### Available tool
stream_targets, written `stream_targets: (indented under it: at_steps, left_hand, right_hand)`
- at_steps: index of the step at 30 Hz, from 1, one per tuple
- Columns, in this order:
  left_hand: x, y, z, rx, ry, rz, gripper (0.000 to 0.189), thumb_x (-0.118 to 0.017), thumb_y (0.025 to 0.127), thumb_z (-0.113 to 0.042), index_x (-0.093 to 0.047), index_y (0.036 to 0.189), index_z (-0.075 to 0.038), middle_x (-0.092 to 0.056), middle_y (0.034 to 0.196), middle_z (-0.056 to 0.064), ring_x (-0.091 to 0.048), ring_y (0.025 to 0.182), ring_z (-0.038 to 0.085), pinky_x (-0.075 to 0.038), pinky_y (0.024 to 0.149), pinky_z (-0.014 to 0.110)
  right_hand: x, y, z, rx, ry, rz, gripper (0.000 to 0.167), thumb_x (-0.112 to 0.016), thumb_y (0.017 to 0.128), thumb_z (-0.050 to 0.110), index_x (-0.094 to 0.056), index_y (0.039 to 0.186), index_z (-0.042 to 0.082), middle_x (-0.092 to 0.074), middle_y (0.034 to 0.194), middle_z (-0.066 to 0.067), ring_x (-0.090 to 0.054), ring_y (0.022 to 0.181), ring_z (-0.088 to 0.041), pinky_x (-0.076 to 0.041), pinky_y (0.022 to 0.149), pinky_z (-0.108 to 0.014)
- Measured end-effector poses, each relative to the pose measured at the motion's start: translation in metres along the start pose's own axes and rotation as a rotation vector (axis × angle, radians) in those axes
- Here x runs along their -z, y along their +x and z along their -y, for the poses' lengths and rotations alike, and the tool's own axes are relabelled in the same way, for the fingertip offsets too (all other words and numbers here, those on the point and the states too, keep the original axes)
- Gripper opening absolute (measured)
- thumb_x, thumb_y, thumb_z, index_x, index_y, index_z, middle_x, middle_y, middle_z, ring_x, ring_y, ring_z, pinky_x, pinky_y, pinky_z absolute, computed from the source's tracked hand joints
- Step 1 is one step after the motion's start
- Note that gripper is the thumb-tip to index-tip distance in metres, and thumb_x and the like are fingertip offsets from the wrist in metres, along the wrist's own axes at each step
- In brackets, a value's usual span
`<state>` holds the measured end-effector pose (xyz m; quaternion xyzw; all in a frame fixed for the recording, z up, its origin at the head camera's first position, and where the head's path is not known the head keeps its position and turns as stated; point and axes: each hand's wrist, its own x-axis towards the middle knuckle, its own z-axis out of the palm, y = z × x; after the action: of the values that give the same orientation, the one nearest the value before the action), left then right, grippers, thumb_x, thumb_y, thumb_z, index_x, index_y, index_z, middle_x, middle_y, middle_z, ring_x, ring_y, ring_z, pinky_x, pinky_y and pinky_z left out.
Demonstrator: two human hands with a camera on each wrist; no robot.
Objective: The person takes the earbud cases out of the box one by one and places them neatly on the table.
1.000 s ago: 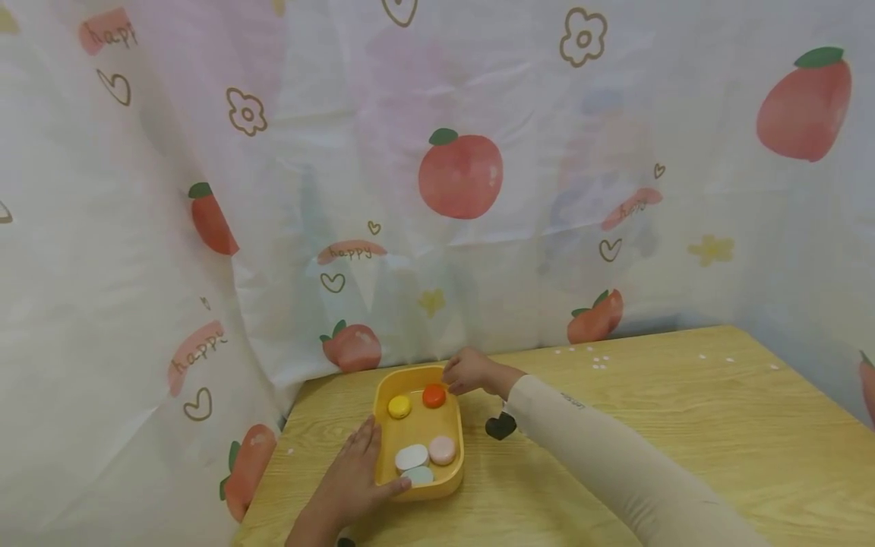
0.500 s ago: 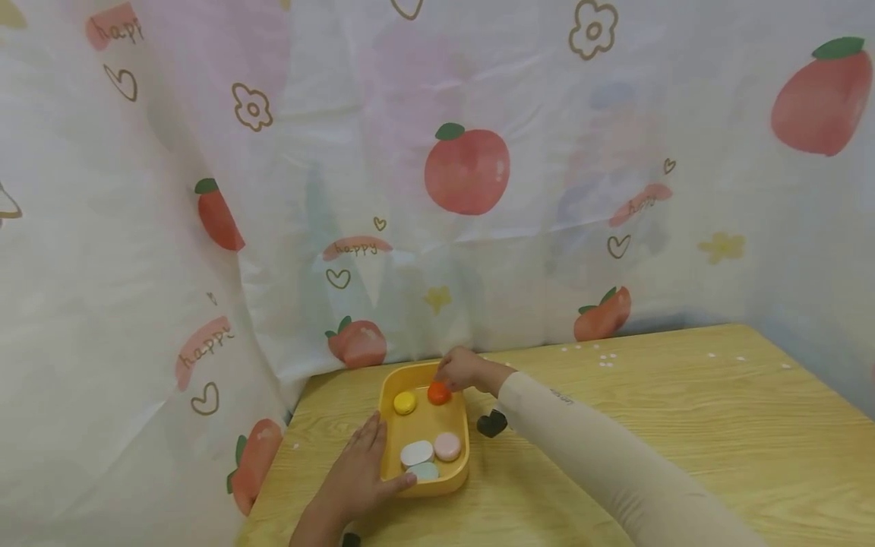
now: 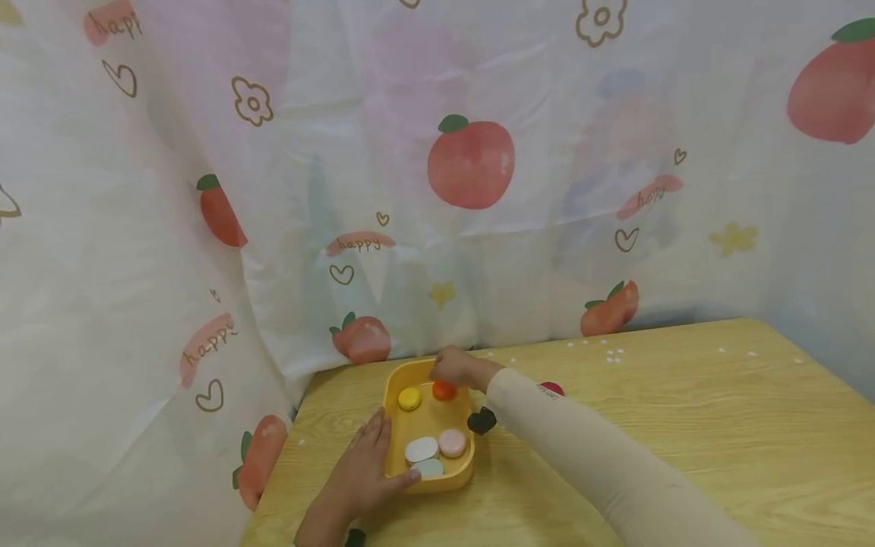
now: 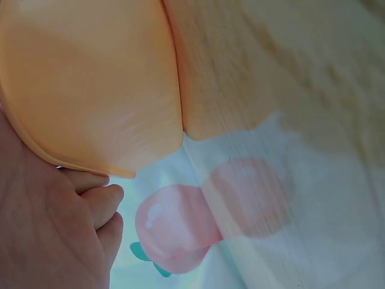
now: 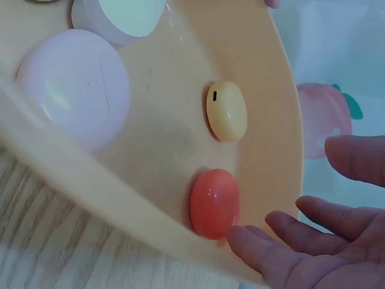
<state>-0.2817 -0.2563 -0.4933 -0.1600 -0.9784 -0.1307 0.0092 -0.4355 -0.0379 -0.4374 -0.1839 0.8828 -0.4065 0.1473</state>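
Holding nothing, the right grip (image 3: pixel 454 367) hangs loosely by the red piece (image 5: pixel 215 203) in the tray (image 3: pixel 453 482) that the left grip (image 3: pixel 359 465) braces, unclenched; five pieces (image 3: pixel 409 399) seem placed (a crimson one (image 3: pixel 552 389), right of both grips, apparently remains).

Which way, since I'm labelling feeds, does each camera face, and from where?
Head: head-worn, facing forward and down at the tray; left hand, right hand, sleeve show.
Left wrist: worn there, facing the tray and curtain; left hand partly shows.
Right wrist: worn there, facing into the tray; right hand partly shows.
Shared by head and right wrist: yellow piece, orange piece.
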Motion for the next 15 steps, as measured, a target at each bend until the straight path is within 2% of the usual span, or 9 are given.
stream_targets:
  at_steps: [2, 4, 6, 10, 15]
  left_hand:
    - [0.001, 0.0, 0.0, -0.002, 0.002, -0.002, 0.109, -0.045, 0.084, -0.078, -0.022, 0.152, 0.004, -0.013, 0.159, 0.019, -0.016, 0.145, 0.031, -0.018, 0.115, 0.05]
    - [0.001, 0.0, 0.0, -0.007, 0.005, -0.008, 0.109, -0.045, 0.085, -0.077, -0.022, 0.152, 0.005, -0.013, 0.159, 0.019, -0.016, 0.145, 0.03, -0.018, 0.115, 0.05]
    - [0.002, 0.0, 0.0, -0.013, 0.008, -0.012, 0.108, -0.046, 0.085, -0.076, -0.022, 0.152, 0.005, -0.013, 0.159, 0.019, -0.016, 0.145, 0.03, -0.018, 0.115, 0.05]
    - [0.003, 0.001, 0.0, -0.013, 0.009, -0.007, 0.107, -0.046, 0.085, -0.076, -0.022, 0.152, 0.005, -0.013, 0.16, 0.018, -0.015, 0.145, 0.029, -0.018, 0.115, 0.05]
    - [0.002, 0.0, 0.001, -0.007, -0.005, -0.002, 0.107, -0.047, 0.085, -0.076, -0.023, 0.152, 0.005, -0.013, 0.16, 0.018, -0.015, 0.145, 0.029, -0.018, 0.115, 0.05]
  right_hand:
    - [-0.002, 0.002, 0.001, -0.015, 0.007, 0.006, 0.018, -0.065, 0.088, 0.012, -0.067, 0.086, -0.006, -0.045, 0.064, 0.001, -0.038, 0.051, -0.009, -0.036, 0.049, -0.022]
    - [-0.004, 0.003, 0.002, -0.026, 0.01, -0.003, 0.017, -0.066, 0.088, 0.012, -0.067, 0.092, -0.005, -0.053, 0.073, -0.002, -0.044, 0.058, -0.011, -0.04, 0.054, -0.023]
    - [-0.005, 0.003, 0.003, -0.035, 0.015, -0.015, 0.022, -0.066, 0.086, 0.012, -0.066, 0.1, -0.005, -0.059, 0.088, -0.006, -0.052, 0.07, -0.015, -0.047, 0.064, -0.026]
    - [-0.011, 0.007, 0.003, -0.044, -0.004, -0.052, 0.03, -0.069, 0.084, 0.011, -0.064, 0.107, -0.007, -0.059, 0.108, -0.013, -0.056, 0.094, -0.024, -0.05, 0.084, -0.034]
    - [-0.022, 0.008, 0.003, -0.063, -0.019, -0.048, 0.027, -0.069, 0.082, 0.01, -0.065, 0.104, -0.007, -0.062, 0.108, -0.014, -0.058, 0.1, -0.027, -0.049, 0.089, -0.036]
